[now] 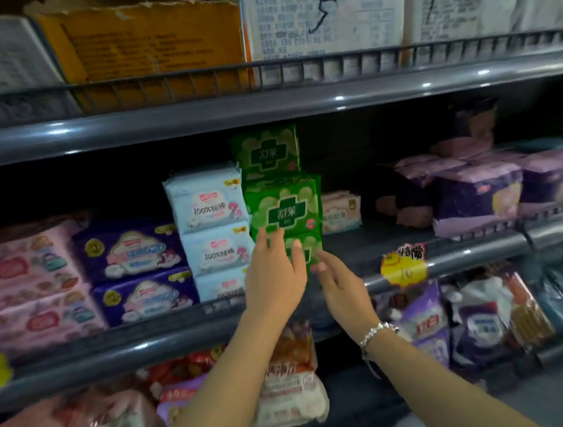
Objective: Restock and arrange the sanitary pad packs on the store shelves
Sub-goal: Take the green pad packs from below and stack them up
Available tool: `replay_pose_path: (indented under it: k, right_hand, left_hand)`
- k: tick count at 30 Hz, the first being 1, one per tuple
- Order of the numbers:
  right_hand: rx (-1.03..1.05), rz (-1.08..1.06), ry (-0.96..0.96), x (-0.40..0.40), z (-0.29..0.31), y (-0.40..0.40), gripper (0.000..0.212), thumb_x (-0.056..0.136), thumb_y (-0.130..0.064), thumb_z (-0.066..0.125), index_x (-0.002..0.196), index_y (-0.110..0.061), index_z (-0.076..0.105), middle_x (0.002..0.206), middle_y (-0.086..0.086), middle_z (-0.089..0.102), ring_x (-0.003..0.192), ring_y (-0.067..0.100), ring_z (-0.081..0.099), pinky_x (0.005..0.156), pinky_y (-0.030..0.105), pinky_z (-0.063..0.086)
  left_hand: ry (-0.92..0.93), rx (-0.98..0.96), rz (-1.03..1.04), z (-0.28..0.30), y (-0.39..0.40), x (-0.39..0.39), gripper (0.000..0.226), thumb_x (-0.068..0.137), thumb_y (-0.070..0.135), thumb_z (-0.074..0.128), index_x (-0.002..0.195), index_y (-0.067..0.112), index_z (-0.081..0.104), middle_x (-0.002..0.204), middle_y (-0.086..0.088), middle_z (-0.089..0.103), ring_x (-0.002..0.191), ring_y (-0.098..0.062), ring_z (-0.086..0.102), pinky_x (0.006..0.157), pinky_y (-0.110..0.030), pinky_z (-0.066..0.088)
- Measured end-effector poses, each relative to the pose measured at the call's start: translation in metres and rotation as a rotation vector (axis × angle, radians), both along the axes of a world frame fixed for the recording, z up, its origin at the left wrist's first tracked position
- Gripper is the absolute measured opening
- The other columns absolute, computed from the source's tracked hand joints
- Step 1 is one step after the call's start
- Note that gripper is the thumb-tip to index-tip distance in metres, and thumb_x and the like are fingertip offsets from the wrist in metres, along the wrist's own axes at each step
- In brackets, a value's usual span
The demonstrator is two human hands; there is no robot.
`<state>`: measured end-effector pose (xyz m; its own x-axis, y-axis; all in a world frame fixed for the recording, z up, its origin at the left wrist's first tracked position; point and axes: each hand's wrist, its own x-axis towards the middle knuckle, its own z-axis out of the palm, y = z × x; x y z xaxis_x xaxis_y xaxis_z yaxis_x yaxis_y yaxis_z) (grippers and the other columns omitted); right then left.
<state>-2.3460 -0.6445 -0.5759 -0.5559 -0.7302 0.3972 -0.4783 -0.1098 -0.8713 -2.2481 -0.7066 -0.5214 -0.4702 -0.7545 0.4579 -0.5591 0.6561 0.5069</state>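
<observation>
- The left hand [272, 279] lies flat against the front of a stack of green sanitary pad packs [284, 208] on the middle shelf [449, 259], its fingers [275, 239] straight and spread over the lower packs, curled round nothing.
- The right hand [340, 285] reaches in just beside it, its fingers touching the bottom right corner of the lowest green pack [311, 251]; they look loosely extended, but blur keeps me from saying whether they pinch the wrapper.
- A beaded bracelet [377, 333] sits on the right wrist.
- The green packs stand stacked in a column, with another green pack [267, 152] set further back and higher.
- Touching the column's left side is a stack of pale blue packs [211, 230].
- Further left are dark purple packs [134, 272], then pink packs [25, 286].
- To the right of the green column, set back, sits a small pale pink pack [340, 211]; well apart to the right are violet packs [480, 190].
- A yellow price tag [404, 267] hangs on the shelf's front rail.
- The top shelf carries torn cardboard boxes [323, 16], one marked with a handwritten 5.
- The lower shelf holds more bagged packs [289, 377], too blurred to read.
</observation>
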Motion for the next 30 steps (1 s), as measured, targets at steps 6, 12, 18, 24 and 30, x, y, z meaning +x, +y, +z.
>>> replay_pose_path:
  k: [6, 12, 18, 24, 30]
  right_hand:
    - [0.124, -0.024, -0.110, 0.078, -0.094, 0.049, 0.032, 0.098, -0.018, 0.051, 0.129, -0.020, 0.056, 0.116, -0.009, 0.064, 0.099, 0.000, 0.060, 0.091, 0.021, 0.048]
    - [0.335, 0.015, -0.283, 0.136, -0.190, 0.082, 0.032, 0.098, -0.021, 0.052, 0.129, -0.018, 0.055, 0.118, -0.007, 0.058, 0.108, 0.004, 0.053, 0.078, 0.001, 0.036]
    - [0.589, 0.029, -0.290, 0.157, -0.279, 0.094, 0.021, 0.096, -0.016, 0.055, 0.116, -0.015, 0.061, 0.111, -0.005, 0.059, 0.102, 0.006, 0.054, 0.077, 0.001, 0.036]
    - [0.868, 0.088, -0.335, 0.178, -0.370, 0.121, 0.020, 0.095, -0.017, 0.057, 0.112, -0.013, 0.067, 0.109, -0.003, 0.066, 0.099, 0.010, 0.060, 0.077, 0.008, 0.042]
    - [1.054, 0.179, -0.444, 0.193, -0.421, 0.148, 0.024, 0.093, -0.032, 0.058, 0.115, -0.025, 0.067, 0.113, -0.005, 0.067, 0.099, 0.013, 0.062, 0.079, 0.015, 0.048]
  left_hand:
    - [0.086, 0.344, 0.077, -0.120, 0.043, 0.085, 0.045, 0.102, 0.037, 0.035, 0.141, 0.015, 0.042, 0.147, -0.007, 0.039, 0.132, -0.023, 0.041, 0.105, -0.032, 0.034]
    - [0.091, 0.622, 0.183, -0.231, 0.073, 0.129, 0.037, 0.101, 0.031, 0.038, 0.132, 0.013, 0.049, 0.132, -0.013, 0.053, 0.118, -0.029, 0.052, 0.094, -0.033, 0.040]
    - [0.182, 0.814, 0.261, -0.316, 0.092, 0.159, 0.031, 0.100, 0.021, 0.046, 0.125, 0.007, 0.057, 0.123, -0.014, 0.059, 0.113, -0.028, 0.055, 0.089, -0.028, 0.039]
    - [0.085, 1.027, 0.186, -0.413, 0.121, 0.179, 0.027, 0.097, 0.017, 0.046, 0.115, 0.004, 0.062, 0.117, -0.012, 0.063, 0.105, -0.027, 0.060, 0.088, -0.029, 0.046]
    - [-0.275, 1.175, 0.149, -0.476, 0.136, 0.203, 0.036, 0.094, 0.022, 0.035, 0.118, 0.009, 0.058, 0.127, -0.015, 0.055, 0.124, -0.033, 0.049, 0.108, -0.038, 0.035]
